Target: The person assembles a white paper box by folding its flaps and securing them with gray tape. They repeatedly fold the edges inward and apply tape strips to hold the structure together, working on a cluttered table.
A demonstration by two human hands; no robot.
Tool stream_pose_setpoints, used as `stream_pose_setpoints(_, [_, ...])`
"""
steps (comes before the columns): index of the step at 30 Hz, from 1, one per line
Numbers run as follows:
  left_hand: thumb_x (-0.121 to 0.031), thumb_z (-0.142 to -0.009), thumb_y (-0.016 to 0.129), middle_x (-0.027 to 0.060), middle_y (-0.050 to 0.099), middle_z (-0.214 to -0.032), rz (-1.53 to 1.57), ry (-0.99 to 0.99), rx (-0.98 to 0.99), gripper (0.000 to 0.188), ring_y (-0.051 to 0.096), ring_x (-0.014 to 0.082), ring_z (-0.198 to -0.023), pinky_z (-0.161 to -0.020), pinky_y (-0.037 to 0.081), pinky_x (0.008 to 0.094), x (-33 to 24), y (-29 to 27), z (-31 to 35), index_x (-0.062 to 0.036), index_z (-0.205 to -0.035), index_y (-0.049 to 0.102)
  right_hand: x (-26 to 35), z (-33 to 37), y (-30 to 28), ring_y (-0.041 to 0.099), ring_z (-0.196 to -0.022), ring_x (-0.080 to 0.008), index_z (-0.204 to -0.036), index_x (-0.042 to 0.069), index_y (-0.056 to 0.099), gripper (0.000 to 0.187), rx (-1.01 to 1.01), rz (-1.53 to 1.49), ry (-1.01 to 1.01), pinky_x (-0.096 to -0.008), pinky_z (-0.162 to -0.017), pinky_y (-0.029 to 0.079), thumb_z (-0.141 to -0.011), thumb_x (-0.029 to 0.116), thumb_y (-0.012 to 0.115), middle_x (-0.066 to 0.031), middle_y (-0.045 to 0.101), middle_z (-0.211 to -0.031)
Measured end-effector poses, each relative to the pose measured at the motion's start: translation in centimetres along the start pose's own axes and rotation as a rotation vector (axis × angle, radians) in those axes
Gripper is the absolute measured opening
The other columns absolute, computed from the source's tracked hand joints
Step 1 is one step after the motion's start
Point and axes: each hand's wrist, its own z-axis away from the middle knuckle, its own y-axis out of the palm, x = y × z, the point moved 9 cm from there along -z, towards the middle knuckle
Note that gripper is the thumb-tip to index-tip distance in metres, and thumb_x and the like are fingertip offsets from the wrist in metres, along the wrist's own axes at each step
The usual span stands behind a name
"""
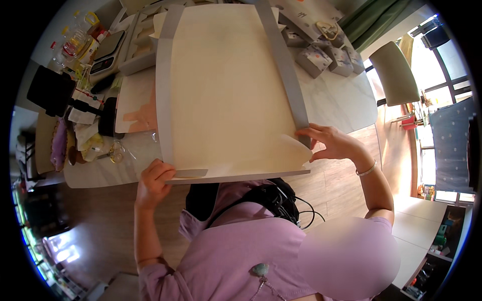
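A large shallow cardboard tray (231,85), cream inside with grey folded sides, lies in front of me and reaches over the table's near edge. My left hand (154,181) is closed on its near left corner, beside a short grey flap (193,173). At the near right corner, my right hand (331,143) has its fingers hooked over the grey side, with the thumb lower down near the corner. There the cream lining bulges up in a curved flap (297,149).
Several small patterned boxes (315,60) sit at the far right of the marble table (336,98). At left are a grey compartmented box (138,62), a scale (103,65), clear bottles (75,37) and a black stand (50,90). A chair (395,72) stands beyond, right.
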Motion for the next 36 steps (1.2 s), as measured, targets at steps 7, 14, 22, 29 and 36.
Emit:
stream_pose_setpoints(7, [0.013,-0.052,0.071,0.0081,0.067,-0.093,0.022,-0.036,0.003,0.039,0.063,0.0302,-0.08,-0.063,0.053,0.0394,0.4,-0.2,0.0,-0.0013,-0.089,0.067,0.2,-0.3,-0.3,0.073,-0.093,-0.0258,-0.13,0.011,0.067,0.058,-0.126,0.146,-0.182,-0.0401,-0.084,0.056,-0.078,0.022,0.089,-0.005,0.077,-0.102])
stream_pose_setpoints(14, [0.013,-0.052,0.072,0.0077,0.067,-0.094,0.037,-0.023,-0.006,0.041,0.062,0.0301,-0.079,-0.063,0.053,0.0387,1.2,-0.6,0.8,-0.0015,-0.09,0.068,-0.5,-0.1,0.1,0.074,-0.089,-0.0255,-0.125,0.011,0.071,0.051,-0.133,0.006,-0.052,-0.0376,-0.082,0.059,-0.077,0.003,0.085,-0.0081,0.078,-0.097])
stream_pose_setpoints(22, [0.012,-0.05,0.073,0.0074,0.066,-0.096,0.034,-0.012,0.005,0.045,0.061,0.0299,-0.079,-0.062,0.051,0.0387,1.0,-0.6,0.7,-0.0021,-0.092,0.067,-0.5,0.4,0.3,0.074,-0.089,-0.0255,-0.122,0.008,0.073,0.049,-0.183,0.022,-0.075,-0.0382,-0.081,0.06,-0.075,0.004,0.087,-0.0103,0.077,-0.1])
stream_pose_setpoints(29, [0.011,-0.048,0.073,0.0074,0.066,-0.096,0.008,0.0,0.025,0.046,0.061,0.0298,-0.08,-0.062,0.052,0.039,0.9,-0.4,0.6,-0.0018,-0.091,0.067,-1.1,0.3,0.5,0.074,-0.087,-0.0253,-0.118,0.006,0.074,0.05,-0.252,-0.041,-0.058,-0.0373,-0.08,0.059,-0.071,0.005,0.09,-0.0097,0.077,-0.098])
stream_pose_setpoints(36, [0.003,-0.061,0.084,0.0075,0.067,-0.095,0.031,-0.009,0.004,0.036,0.061,0.0298,-0.078,-0.063,0.052,0.0389,0.5,-0.3,0.7,-0.0035,-0.092,0.067,0.6,0.5,0.4,0.071,-0.08,-0.0228,-0.109,0.004,0.075,0.039,-0.453,-0.073,-0.083,-0.0335,-0.074,0.056,-0.071,-0.001,0.086,-0.0096,0.073,-0.091])
